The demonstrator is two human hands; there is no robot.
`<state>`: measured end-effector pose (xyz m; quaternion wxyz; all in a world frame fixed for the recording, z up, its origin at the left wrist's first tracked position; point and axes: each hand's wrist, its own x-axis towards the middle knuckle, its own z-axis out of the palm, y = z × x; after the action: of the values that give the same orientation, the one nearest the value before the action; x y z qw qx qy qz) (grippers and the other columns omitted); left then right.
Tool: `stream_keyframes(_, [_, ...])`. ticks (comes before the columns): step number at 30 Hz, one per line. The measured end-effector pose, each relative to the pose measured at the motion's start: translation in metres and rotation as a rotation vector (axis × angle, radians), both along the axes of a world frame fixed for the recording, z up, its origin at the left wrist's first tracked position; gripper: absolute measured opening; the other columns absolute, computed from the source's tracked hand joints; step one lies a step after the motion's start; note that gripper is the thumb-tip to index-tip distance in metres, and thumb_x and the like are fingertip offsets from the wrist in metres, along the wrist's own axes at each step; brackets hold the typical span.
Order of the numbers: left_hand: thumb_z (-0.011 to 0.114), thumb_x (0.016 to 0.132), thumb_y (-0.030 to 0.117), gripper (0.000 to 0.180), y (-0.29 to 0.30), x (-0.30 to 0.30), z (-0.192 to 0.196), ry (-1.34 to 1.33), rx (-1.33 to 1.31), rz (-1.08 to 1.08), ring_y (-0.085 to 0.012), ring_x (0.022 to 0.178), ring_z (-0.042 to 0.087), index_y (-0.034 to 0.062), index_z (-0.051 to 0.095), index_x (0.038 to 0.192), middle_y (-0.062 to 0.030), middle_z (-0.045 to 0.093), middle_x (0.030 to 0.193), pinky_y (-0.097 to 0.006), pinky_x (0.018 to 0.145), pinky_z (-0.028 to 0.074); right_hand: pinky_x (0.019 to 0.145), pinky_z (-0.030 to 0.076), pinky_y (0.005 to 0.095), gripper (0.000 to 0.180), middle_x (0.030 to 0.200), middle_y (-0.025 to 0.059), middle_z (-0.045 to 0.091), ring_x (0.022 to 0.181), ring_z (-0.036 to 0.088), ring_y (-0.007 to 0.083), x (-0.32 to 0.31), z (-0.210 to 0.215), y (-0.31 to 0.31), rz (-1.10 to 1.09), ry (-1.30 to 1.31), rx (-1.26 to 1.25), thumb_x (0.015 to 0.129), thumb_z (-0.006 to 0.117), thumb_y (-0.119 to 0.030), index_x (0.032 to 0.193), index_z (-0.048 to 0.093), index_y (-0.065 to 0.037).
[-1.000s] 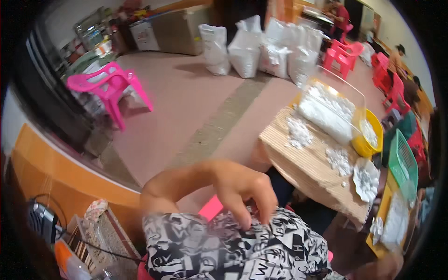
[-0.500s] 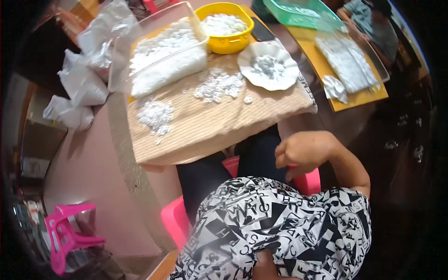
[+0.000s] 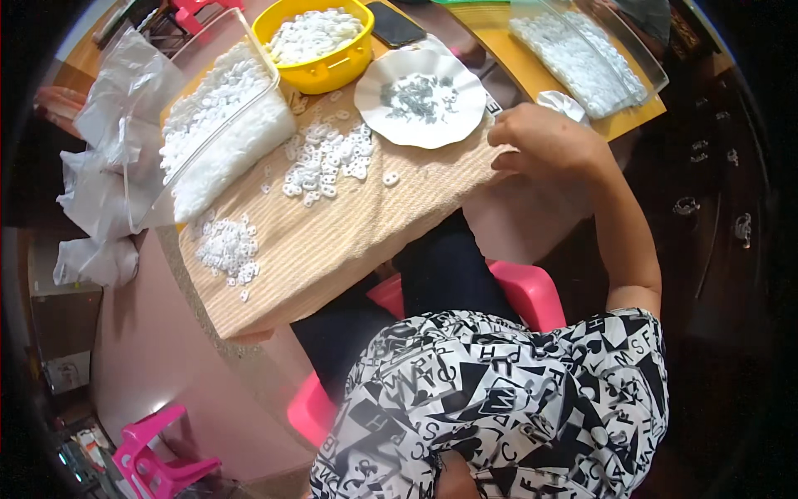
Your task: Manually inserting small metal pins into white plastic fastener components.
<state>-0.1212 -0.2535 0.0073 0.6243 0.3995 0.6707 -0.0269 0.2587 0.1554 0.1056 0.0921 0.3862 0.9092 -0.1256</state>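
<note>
My right hand (image 3: 550,140) hangs at the right edge of a small table covered with a beige ribbed cloth (image 3: 332,241). Its fingers are loosely bent, with a gap between thumb and forefinger and nothing visible in them. Closest to it is a white scalloped plate (image 3: 461,129) holding small grey and white bits. Several small white plastic pieces with holes lie in a loose spread (image 3: 328,162) in the middle of the cloth. One piece (image 3: 391,178) sits apart, and a denser pile (image 3: 229,247) lies at the left. My left hand is out of view.
A clear bin (image 3: 224,125) of white pieces and a yellow basket (image 3: 332,71) stand along the back, beside a black phone (image 3: 395,23). A second clear container (image 3: 582,62) stands on a yellow board at right. White plastic bags (image 3: 108,179) and a pink stool (image 3: 158,457) are at left.
My right hand has moved up and forward from near my lap to the table's right edge. The view has shifted, so the table appears nearer and more to the left.
</note>
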Motion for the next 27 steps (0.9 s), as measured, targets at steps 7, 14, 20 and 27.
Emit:
stream_keyframes(7, [0.058,0.075,0.024,0.028,0.017,0.001,0.002,0.017,-0.057,-0.17,-0.0303,0.084,0.058,0.0007,0.059,0.092,-0.0211,0.059,0.089,-0.036,0.072,0.044,0.063,0.042,0.039,0.015,0.069,0.0194,0.055,0.07,0.054,0.035,-0.005,-0.02,0.037,0.01,0.117,0.063,0.07,0.062,-0.012,0.073,0.057,0.002])
stream_keyframes(14, [0.051,0.076,0.034,0.043,0.044,0.023,0.028,0.244,-0.226,-0.268,-0.031,0.094,0.057,-0.0023,0.056,0.098,-0.024,0.058,0.099,-0.038,0.077,0.042,0.062,0.043,0.0391,0.009,0.07,0.0183,0.057,0.068,0.055,0.0345,-0.012,-0.067,0.098,-0.053,0.237,0.289,0.069,0.059,-0.006,0.074,0.059,0.001])
stream_keyframes(20, [0.058,0.07,0.021,0.021,0.068,0.004,0.036,0.336,-0.002,-0.592,-0.0355,0.074,0.058,0.0011,0.061,0.076,-0.0212,0.059,0.077,-0.043,0.063,0.046,0.067,0.045,0.0418,0.009,0.075,0.0203,0.058,0.073,0.057,0.035,-0.032,-0.1,0.11,-0.025,0.411,0.316,0.063,0.058,-0.007,0.069,0.059,-0.001])
stream_keyframes(27, [0.061,0.069,0.011,0.017,0.17,0.018,0.03,0.334,0.864,-0.454,-0.0362,0.064,0.051,0.0004,0.049,0.066,-0.0179,0.05,0.064,-0.042,0.056,0.041,0.061,0.043,0.0371,0.011,0.072,0.0197,0.055,0.07,0.055,0.0334,-0.024,-0.107,0.117,-0.034,0.289,0.305,0.066,0.057,-0.007,0.068,0.052,0.003])
